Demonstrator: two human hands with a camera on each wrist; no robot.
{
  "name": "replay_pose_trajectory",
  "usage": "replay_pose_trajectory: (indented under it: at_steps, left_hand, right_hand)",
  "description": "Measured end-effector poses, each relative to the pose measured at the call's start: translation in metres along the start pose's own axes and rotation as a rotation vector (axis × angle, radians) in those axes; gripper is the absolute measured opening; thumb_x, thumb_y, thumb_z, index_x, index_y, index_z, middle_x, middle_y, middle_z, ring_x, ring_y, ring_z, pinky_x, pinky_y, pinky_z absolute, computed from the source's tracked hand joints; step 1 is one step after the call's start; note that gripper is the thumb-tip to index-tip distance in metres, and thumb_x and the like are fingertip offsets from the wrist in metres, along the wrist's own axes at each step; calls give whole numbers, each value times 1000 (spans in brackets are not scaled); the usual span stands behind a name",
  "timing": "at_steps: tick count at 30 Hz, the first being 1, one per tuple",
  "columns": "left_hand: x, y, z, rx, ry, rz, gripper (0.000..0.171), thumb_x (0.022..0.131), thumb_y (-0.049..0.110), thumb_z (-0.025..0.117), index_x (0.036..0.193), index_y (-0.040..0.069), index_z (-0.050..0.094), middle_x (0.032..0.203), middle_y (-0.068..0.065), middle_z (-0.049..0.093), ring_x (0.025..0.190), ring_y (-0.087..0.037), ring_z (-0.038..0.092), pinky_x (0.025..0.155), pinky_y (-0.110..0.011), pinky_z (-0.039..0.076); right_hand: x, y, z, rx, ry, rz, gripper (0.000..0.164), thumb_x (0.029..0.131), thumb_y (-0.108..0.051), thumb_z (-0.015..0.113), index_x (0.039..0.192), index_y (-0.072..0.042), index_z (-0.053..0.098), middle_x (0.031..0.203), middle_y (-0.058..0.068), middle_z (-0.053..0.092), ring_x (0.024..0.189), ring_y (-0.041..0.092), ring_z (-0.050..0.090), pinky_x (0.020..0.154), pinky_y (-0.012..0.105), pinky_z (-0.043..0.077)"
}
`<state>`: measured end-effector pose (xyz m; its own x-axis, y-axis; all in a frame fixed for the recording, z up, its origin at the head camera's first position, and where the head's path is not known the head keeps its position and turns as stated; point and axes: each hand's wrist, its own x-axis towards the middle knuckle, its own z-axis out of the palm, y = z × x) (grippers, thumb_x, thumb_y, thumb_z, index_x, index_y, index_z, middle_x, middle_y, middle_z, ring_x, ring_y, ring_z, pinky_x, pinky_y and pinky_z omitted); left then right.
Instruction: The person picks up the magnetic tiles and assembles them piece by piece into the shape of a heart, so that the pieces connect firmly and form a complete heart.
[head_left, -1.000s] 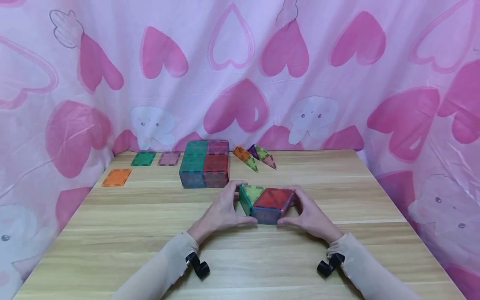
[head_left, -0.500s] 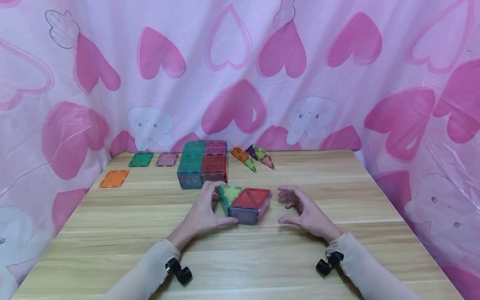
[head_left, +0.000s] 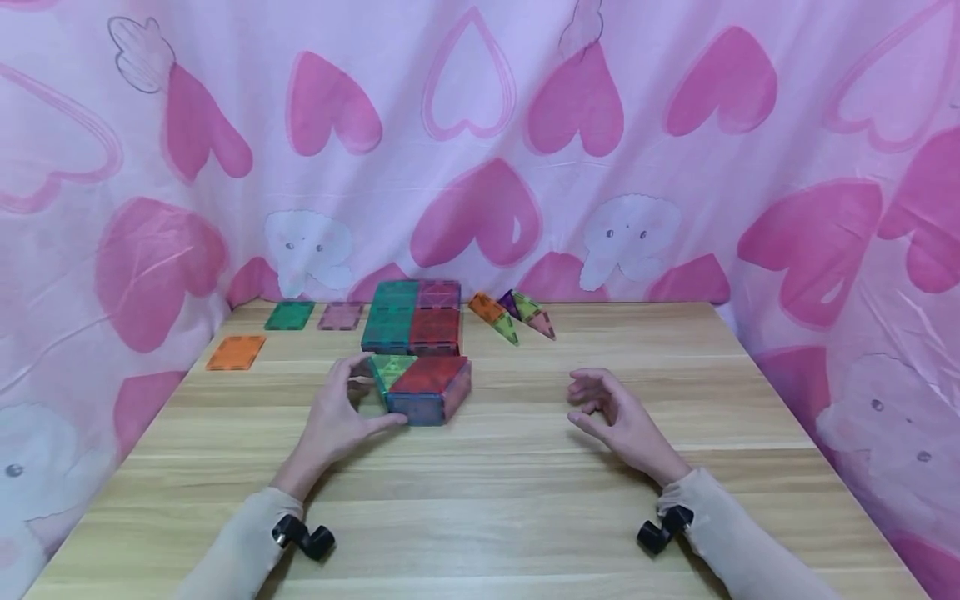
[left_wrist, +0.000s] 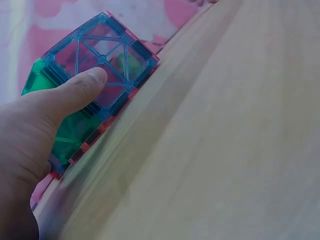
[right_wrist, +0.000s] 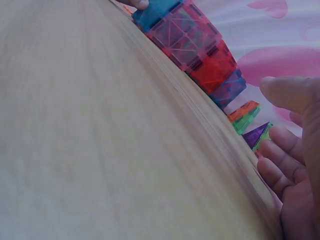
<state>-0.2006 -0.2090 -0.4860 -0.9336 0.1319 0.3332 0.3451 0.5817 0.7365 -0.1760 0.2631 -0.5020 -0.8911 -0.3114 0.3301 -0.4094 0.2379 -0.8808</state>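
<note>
My left hand [head_left: 341, 412] grips a low box of see-through magnetic tiles [head_left: 431, 375] by its left end. Its top is red with a yellow-green triangle. In the left wrist view the thumb lies on the blue front face [left_wrist: 115, 60], beside a green side tile [left_wrist: 75, 130]; the far fingers are mostly hidden. Directly behind stands a larger tile block [head_left: 392, 312] with a green, red and magenta top; whether the two touch I cannot tell. Off to the right, my right hand [head_left: 618, 421] holds nothing, its fingers loosely bent and apart from any tile.
Flat square tiles lie at the back left: green [head_left: 289, 316], pink [head_left: 341, 317] and orange [head_left: 236, 353]. Right of the large block are an orange and yellow-green tile piece [head_left: 492, 317] and a purple, green and pink one [head_left: 528, 313]. A pink heart-print curtain [head_left: 480, 200] borders the table.
My left hand has carried the small tile box leftward and slightly back, up in front of the large block. The right hand has let go of the box and stays at the right.
</note>
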Motion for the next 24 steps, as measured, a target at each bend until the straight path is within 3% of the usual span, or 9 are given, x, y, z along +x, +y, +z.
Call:
replay_pose_trajectory:
  at_steps: [9,17,21,24]
  left_hand:
    - [5,-11,-10,24,58,-7,116,76,34,107,166,6,41,147,-19,58,121,-40,71,101,-57,61]
    - [11,-13,-10,-15,35,-25,117,77,27,106,168,5,36,146,-20,55,128,-38,66,105,-53,60]
    - [10,-15,-11,-5,-7,-50,118,80,30,105,170,4,34,143,-20,57,130,-38,64,108,-53,59]
    - [10,-15,-12,11,-28,-68,118,81,33,104,170,3,33,144,-21,58,131,-40,64,109,-55,58]
  right_hand:
    - [4,5,1,-2,12,-35,58,103,3,76,154,5,50,134,27,65,117,34,67,96,23,59]
    - [32,15,-2,-53,133,2,51,104,-1,75,151,1,55,133,25,67,117,26,69,97,20,57]
    - [59,22,0,-86,211,36,51,104,-5,77,150,0,56,139,24,67,120,35,70,106,32,60]
    - [82,28,3,-84,246,58,57,104,-9,78,155,0,53,151,26,62,134,42,66,118,47,53]
